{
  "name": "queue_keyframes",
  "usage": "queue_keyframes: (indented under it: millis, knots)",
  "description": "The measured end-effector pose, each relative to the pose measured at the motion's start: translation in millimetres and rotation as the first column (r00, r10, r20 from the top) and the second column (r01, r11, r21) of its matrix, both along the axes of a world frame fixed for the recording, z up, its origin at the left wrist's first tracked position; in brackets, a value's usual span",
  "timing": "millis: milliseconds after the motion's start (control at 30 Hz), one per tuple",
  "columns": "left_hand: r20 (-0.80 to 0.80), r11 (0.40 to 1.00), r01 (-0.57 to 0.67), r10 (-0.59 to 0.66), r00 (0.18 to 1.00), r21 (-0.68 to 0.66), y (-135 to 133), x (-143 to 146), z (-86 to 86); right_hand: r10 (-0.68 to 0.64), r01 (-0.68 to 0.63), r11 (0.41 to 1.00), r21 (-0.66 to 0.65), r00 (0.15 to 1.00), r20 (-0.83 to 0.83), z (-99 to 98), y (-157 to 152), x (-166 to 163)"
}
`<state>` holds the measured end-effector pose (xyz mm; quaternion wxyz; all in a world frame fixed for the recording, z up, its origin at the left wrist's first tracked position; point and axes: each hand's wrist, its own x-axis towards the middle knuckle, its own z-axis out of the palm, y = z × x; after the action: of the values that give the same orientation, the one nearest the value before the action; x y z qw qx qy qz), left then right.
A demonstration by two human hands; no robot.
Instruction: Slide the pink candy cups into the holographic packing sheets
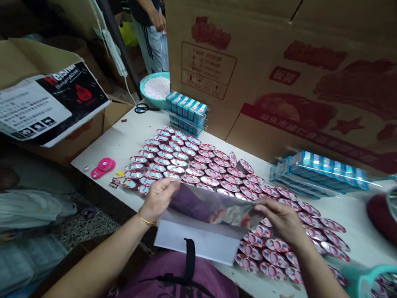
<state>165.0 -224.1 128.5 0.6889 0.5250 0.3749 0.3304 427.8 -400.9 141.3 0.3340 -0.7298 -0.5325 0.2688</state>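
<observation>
Both my hands hold a shiny foil sheet (210, 208) with a white flap below it, just above the near edge of the white table (126, 138). My left hand (159, 199) pinches its left edge, fingers closed. My right hand (281, 219) grips its right edge, fingers closed too. Beyond the sheet, several small pink and silver foil-lidded cups (197, 165) lie in tight rows across the table, and some are hidden under the sheet.
Blue packs are stacked at the back (187, 112) and at the right (317, 173). A teal bowl of white bits (155, 88), scissors (144, 108) and a pink tape roller (104, 166) lie at left. Large cartons (295, 74) wall the back. Another person (149, 17) stands behind.
</observation>
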Motion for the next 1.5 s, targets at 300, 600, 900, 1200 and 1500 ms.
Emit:
queue_keyframes:
  millis: [300,600,900,1200,1500]
  knots:
    - [-0.001,0.828,0.076,-0.093,0.996,-0.555,-58.8,103.1,-101.0,0.011,0.151,0.958,-0.243,0.83,0.558,-52.6,-14.6,124.8]
    - [0.108,0.723,0.078,-0.005,0.994,-0.687,-75.1,97.6,-126.1,0.31,-0.36,0.932,-0.051,0.713,0.629,-116.7,51.3,-35.3]
    - [0.16,0.678,0.106,0.018,0.987,-0.728,-74.9,89.7,-126.2,0.344,-0.43,0.903,-0.003,0.718,0.606,-139.3,40.1,-40.5]
    - [-0.097,0.843,0.033,-0.1,0.99,-0.537,-68.7,94.1,-149.0,0.294,-0.321,0.947,-0.018,0.842,0.453,-61.7,26.1,-58.8]
    - [-0.123,0.86,-0.071,0.01,0.992,-0.505,-33.3,-10.7,-122.6,-0.224,0.165,0.971,-0.172,0.879,-0.421,-70.3,63.6,-133.1]
